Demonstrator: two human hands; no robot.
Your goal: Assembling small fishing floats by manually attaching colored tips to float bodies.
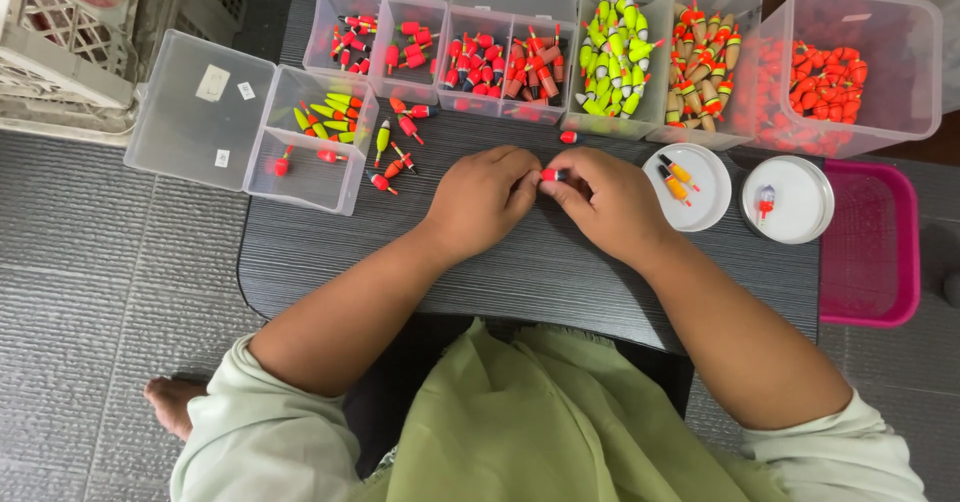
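At the far left we see a white lattice crate (60, 42) on the grey floor, and just beside it a clear box (310, 142) with its lid (198, 110) swung open to the left; a few yellow-green and red floats lie inside it. More loose floats (395, 157) rest on the dark table (400, 252) just to the right of that box. Along the table's back edge we find a divided clear case (450, 37) full of red floats, then a tub of yellow-green floats (612, 57), a tub of tan and orange floats (703, 67), and a large clear tub of red pieces (830, 77).

Our left hand (480, 202) sits at the middle of the table, its fingers curled and pressed together at the tips on a small red float (551, 175). Our right hand (605, 202) meets it from the other side, thumb and forefinger pinching the same float, so the piece is held between both hands just above the tabletop. One stray red float (569, 137) lies near the tubs, just behind our hands.

Further right sit two round white lids (700, 187), the first holding two orange floats, the second (795, 202) a single small piece. A pink tray (870, 247) stands at the table's right edge
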